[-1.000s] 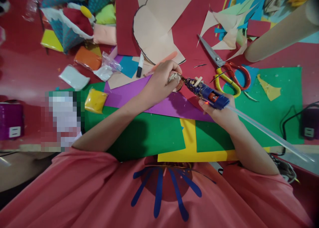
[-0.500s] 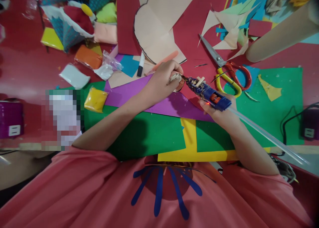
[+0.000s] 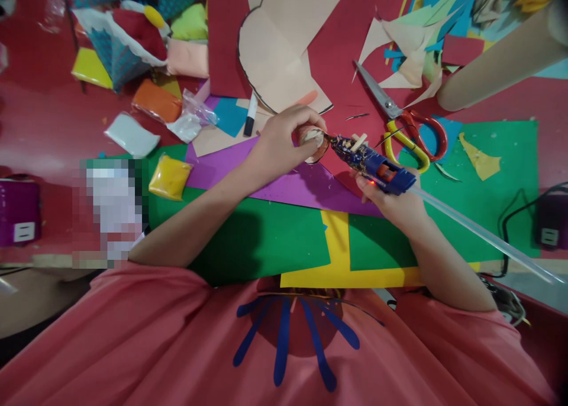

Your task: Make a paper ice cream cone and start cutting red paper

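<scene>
My right hand [image 3: 393,200] is wrapped round a blue hot glue gun [image 3: 370,164], whose red light glows by the fingers. A long clear glue stick [image 3: 483,231] juts from its back end. The gun's nozzle points left and meets a small round pinkish piece with a whitish lump [image 3: 316,141]; I cannot make out its exact kind. My left hand [image 3: 286,138] pinches this piece between thumb and fingers, which hide part of it. Beneath both hands lie a purple sheet [image 3: 293,184] and a green sheet [image 3: 266,225].
Scissors [image 3: 390,107] with red and yellow handles lie beyond my right hand, near a cardboard tube [image 3: 497,57] and paper scraps. A cut beige shape [image 3: 279,45] lies at the back. Clay packets [image 3: 171,177] and a marker [image 3: 251,115] are on the left.
My left fingers have opened a little around the piece, showing more of it. The glue gun has shifted slightly right and its tip stays at the piece.
</scene>
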The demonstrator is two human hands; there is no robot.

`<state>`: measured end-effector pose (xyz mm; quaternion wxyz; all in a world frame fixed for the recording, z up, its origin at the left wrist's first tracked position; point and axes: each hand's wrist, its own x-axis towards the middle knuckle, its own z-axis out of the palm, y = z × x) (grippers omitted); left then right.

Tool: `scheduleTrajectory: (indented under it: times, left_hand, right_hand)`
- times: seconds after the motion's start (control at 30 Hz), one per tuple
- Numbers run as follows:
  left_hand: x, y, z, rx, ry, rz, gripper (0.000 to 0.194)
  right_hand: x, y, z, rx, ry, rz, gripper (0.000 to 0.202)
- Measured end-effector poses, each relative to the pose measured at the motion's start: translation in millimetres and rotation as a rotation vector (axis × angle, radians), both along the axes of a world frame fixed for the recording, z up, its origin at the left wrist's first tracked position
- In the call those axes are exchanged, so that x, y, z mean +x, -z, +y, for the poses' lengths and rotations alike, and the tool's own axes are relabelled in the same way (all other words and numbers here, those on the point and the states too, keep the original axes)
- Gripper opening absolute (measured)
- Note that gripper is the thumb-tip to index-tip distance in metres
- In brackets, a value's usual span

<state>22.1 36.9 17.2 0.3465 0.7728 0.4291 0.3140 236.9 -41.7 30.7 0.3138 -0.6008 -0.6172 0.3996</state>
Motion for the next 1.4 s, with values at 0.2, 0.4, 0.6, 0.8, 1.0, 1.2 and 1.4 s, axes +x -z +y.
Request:
scheduleTrajectory:
  times: [0.2,0.4,0.6,0.8,1.0,1.2,1.4]
  left_hand:
    - [1,-3.8,-2,-0.041,-0.012,0.024,0.012]
    - [0,-5.5,-3,-0.025,0.014,-0.03,0.011]
    - [-1,-3.4,-2,-0.05,0.032,-0.018,0.011]
    - [-2,-8.2,-2,0.059,0.02,-0.025,0.013]
    - [-4,-11.9,-1,-0.053,0.028,-0.018,0.012]
    - [-2,-12.0,-1,-0.019,-0.022,0.001,0.011]
    - [-3,-18.0,-4,-0.085,-0.074,0.036,0.02]
  right_hand:
    - [0,4.3,-3,0.032,0.003,-0.008,0.017]
    - [-1,1.3,-4,0.038,-0.002,-0.057,0.018]
    - [-2,-1.0,-3,-0.054,0.022,0.047,0.02]
    - [-5,-4.7,-2,-0.121,0.031,0.126,0.025]
    - [-5,-6.8,-2,-0.123,0.015,0.132,0.027]
    - [-7,-5.2,-3,-0.117,0.032,0.152,0.026]
    - [-6,-1.2,-3,-0.061,0.037,0.069,0.021]
